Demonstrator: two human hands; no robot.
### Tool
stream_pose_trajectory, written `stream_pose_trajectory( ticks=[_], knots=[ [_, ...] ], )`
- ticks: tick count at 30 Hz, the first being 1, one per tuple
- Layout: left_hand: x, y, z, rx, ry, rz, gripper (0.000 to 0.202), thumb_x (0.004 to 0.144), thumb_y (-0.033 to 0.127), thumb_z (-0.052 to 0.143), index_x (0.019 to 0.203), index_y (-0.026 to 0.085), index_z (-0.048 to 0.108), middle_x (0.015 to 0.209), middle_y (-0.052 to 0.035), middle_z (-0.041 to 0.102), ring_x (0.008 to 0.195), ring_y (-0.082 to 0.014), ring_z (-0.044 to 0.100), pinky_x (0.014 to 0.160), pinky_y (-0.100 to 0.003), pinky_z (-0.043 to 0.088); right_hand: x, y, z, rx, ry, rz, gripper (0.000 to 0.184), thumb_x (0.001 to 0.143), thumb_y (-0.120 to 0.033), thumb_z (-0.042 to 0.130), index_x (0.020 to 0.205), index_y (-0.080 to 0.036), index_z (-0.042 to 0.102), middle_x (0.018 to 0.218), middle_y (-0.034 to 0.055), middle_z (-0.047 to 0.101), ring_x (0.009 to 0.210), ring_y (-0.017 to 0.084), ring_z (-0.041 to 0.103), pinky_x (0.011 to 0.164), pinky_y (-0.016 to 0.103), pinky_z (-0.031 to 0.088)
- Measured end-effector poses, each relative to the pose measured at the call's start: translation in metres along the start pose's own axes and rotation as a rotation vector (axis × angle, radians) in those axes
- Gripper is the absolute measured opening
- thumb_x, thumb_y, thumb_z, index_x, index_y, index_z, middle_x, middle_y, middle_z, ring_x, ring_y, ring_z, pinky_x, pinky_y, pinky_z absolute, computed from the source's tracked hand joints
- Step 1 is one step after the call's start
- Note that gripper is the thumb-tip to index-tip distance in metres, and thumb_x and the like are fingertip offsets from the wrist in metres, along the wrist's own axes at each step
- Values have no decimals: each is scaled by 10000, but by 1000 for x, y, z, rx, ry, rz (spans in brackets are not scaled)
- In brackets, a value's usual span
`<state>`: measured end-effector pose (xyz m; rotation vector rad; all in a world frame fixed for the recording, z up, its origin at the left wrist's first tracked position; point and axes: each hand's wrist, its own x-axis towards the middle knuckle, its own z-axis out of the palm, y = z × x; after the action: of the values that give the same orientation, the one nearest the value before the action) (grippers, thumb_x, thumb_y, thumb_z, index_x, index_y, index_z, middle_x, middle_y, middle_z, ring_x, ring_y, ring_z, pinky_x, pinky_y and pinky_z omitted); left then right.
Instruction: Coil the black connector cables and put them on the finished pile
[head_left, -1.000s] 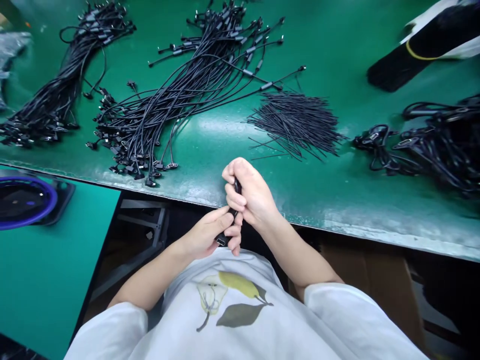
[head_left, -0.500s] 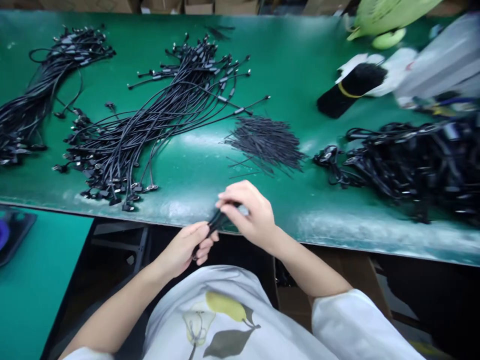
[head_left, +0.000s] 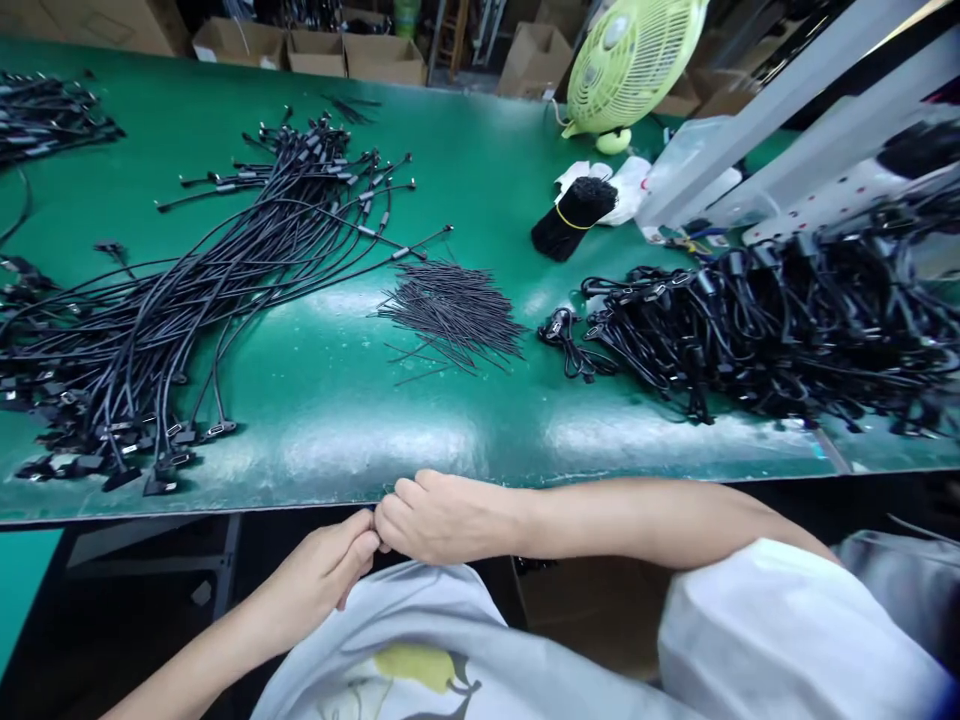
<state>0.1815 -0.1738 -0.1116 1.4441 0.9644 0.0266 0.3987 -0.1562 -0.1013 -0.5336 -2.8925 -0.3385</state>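
Note:
My left hand (head_left: 330, 562) and my right hand (head_left: 424, 518) meet at the front edge of the table, over my lap. Both are closed, knuckles touching. The folded black cable seen between them a moment earlier is now hidden by the fingers. Beyond my hands lies a loose pile of thin black twist ties (head_left: 454, 312). A spread of black cables (head_left: 217, 265) with plugs at both ends lies to the left. On the right is a heap of coiled, tied cables (head_left: 720, 330), with one coiled bundle (head_left: 574, 340) at its near-left end.
The green table (head_left: 360, 400) ends just beyond my hands. A banded black bundle of ties (head_left: 574, 217) stands behind the heap. A green fan (head_left: 630, 65) and a grey metal frame (head_left: 757, 130) are at the back right. Cardboard boxes (head_left: 382, 60) line the far side.
My view has swung to the right. The right hand has come down and inward against the left, and its fingers have closed, covering the cable that showed between the hands.

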Motion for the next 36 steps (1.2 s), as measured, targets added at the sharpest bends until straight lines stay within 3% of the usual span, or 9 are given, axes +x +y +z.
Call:
stream_pose_trajectory(
  ticks=[6, 9, 12, 17, 21, 24, 29, 32, 36],
  knots=[
    [11, 6, -1, 341, 283, 141, 302, 976, 385, 298, 762, 218, 431, 716, 7, 517, 646, -159, 479, 633, -290, 336, 8, 10, 7, -41, 52, 63, 229, 939, -102, 401, 741, -188, 478, 630, -17, 422, 544, 144, 390, 504, 311, 187],
    [12, 6, -2, 266, 299, 127, 333, 977, 394, 310, 729, 211, 436, 665, 16, 494, 608, -148, 450, 615, -285, 322, 12, 16, 0, 70, 31, 52, 235, 961, -158, 420, 752, -179, 527, 650, -10, 482, 565, 145, 430, 518, 307, 262],
    [11, 1, -7, 19, 261, 84, 358, 969, 455, 365, 780, 192, 520, 633, 24, 475, 586, -133, 436, 596, -272, 328, 3, 55, -5, 319, 29, 88, 282, 1005, -295, 395, 859, -182, 608, 792, 12, 602, 708, 142, 530, 636, 281, 391],
    [15, -12, -12, -591, 352, 61, 358, 917, 519, 504, 886, 168, 564, 596, 62, 381, 533, -91, 367, 539, -235, 312, -34, 173, 24, 121, 129, 938, 253, 972, -237, 434, 1013, -179, 677, 1075, 111, 633, 955, 220, 555, 825, 354, 418],
    [18, -12, -8, -800, 337, 58, 360, 871, 506, 602, 865, 147, 581, 602, 66, 373, 512, -62, 337, 515, -219, 290, -48, 213, 61, 33, -64, 1035, 200, 913, -190, 496, 990, -153, 677, 1076, 145, 622, 942, 256, 539, 799, 364, 400],
    [16, -11, -6, -865, 380, 57, 363, 859, 500, 625, 867, 139, 595, 597, 68, 367, 504, -52, 328, 507, -211, 284, -48, 208, 66, -3, -45, 1021, 219, 928, -201, 447, 967, -147, 656, 1064, 159, 615, 935, 266, 532, 790, 373, 386],
    [14, -6, -5, -916, 435, 97, 377, 835, 504, 653, 888, 135, 595, 602, 72, 371, 494, -42, 320, 484, -196, 273, -42, 183, 37, -4, 165, 1029, 195, 929, -231, 437, 913, -169, 621, 974, 129, 628, 895, 248, 540, 775, 358, 387],
    [16, 5, 1, -943, 449, 147, 380, 864, 463, 630, 1087, 162, 570, 603, 81, 379, 480, -43, 314, 471, -189, 267, -20, 132, 23, 259, 334, 949, 180, 938, -257, 457, 905, -182, 617, 893, 85, 636, 822, 201, 556, 767, 328, 409],
    [22, 18, 7, -965, 358, 283, 603, 887, 422, 608, 1409, 208, 395, 590, 93, 381, 455, -51, 300, 462, -191, 283, 22, 41, 22, 980, 410, 879, 158, 910, -330, 556, 838, -203, 616, 765, 12, 588, 695, 137, 525, 664, 271, 413]
  ],
)
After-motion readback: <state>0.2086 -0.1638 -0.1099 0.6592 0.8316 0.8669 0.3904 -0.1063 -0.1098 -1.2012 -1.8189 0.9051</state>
